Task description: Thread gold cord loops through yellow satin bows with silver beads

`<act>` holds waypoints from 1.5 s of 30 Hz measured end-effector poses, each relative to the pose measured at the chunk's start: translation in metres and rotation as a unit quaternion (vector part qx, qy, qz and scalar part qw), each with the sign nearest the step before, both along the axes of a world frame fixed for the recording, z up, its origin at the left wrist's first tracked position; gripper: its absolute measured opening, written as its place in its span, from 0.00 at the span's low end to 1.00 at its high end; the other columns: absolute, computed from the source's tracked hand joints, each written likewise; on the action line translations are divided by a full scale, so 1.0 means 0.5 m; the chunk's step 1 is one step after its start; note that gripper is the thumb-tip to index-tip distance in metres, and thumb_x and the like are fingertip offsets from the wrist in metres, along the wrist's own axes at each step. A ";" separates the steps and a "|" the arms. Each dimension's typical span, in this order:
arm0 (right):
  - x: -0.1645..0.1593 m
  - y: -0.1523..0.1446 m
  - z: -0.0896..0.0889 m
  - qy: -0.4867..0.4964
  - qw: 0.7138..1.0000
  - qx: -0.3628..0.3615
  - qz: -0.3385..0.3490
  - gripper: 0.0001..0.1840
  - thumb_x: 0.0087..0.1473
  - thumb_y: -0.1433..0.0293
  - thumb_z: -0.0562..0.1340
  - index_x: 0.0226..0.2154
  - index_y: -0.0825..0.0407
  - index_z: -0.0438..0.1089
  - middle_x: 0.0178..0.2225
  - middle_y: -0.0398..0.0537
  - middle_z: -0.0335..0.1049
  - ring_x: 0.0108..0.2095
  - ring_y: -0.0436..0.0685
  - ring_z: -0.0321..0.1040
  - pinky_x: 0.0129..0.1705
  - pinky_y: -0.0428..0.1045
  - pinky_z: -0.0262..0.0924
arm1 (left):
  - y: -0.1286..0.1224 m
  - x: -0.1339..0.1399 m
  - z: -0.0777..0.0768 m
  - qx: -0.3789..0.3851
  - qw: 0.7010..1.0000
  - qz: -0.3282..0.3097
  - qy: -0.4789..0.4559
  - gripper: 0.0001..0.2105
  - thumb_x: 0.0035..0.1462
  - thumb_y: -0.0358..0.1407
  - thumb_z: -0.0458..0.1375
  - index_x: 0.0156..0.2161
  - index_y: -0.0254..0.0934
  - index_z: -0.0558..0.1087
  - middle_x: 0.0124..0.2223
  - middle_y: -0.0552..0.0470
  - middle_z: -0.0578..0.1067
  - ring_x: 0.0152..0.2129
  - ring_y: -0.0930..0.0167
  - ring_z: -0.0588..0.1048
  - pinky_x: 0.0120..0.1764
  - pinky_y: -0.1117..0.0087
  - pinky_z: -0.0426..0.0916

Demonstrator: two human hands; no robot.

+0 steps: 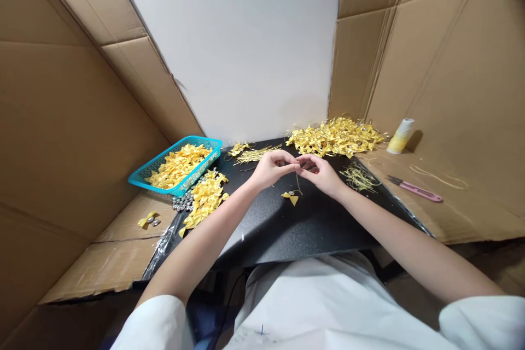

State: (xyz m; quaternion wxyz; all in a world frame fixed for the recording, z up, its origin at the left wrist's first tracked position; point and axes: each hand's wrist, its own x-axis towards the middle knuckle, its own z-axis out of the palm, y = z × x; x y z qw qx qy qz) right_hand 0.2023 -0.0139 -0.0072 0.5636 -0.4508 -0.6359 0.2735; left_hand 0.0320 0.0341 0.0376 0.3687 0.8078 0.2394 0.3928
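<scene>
My left hand [276, 168] and my right hand [320, 173] meet fingertip to fingertip above the middle of the black table [262, 229]. Both are closed in a pinch on a thin yellow cord [298, 185], mostly hidden by the fingers. Its visible length runs down to a yellow ribbon bow [292, 198] with a small silver bell [291, 193]. Whether the bow hangs or rests on the table I cannot tell. Beyond my left hand lies a bundle of straight yellow cords [256, 154]. Short cord pieces [359, 176] lie to the right of my right hand.
A turquoise basket [175, 192] of yellow bows stands at left, with loose bows [205, 197] and silver bells [183, 202] beside it. A large heap of corded bows [338, 136] lies back right. Pink thread snips [418, 190] and a thread spool [401, 136] are on the right cardboard.
</scene>
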 end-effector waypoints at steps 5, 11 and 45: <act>-0.007 -0.002 0.011 -0.039 0.996 0.075 0.041 0.15 0.52 0.56 0.62 0.25 0.51 0.72 0.30 0.46 0.71 0.33 0.54 0.66 0.37 0.51 0.59 | -0.003 -0.004 -0.006 0.058 0.998 0.017 -0.019 0.06 0.48 0.38 0.66 0.30 0.37 0.78 0.41 0.47 0.76 0.39 0.68 0.72 0.33 0.71 0.62; -0.018 -0.018 0.052 0.056 0.994 0.050 0.073 0.14 0.50 0.56 0.65 0.29 0.50 0.72 0.32 0.45 0.74 0.35 0.54 0.70 0.40 0.51 0.62 | -0.011 -0.040 -0.060 -0.025 0.998 0.004 0.057 0.14 0.56 0.38 0.57 0.47 0.36 0.73 0.45 0.47 0.75 0.36 0.70 0.72 0.37 0.70 0.66; 0.001 0.017 0.059 0.147 0.985 -0.006 0.088 0.19 0.44 0.53 0.68 0.28 0.51 0.70 0.28 0.45 0.75 0.31 0.53 0.71 0.41 0.52 0.66 | -0.079 -0.015 -0.135 0.082 0.951 0.086 0.284 0.11 0.50 0.44 0.61 0.30 0.37 0.72 0.31 0.51 0.72 0.28 0.69 0.69 0.32 0.70 0.62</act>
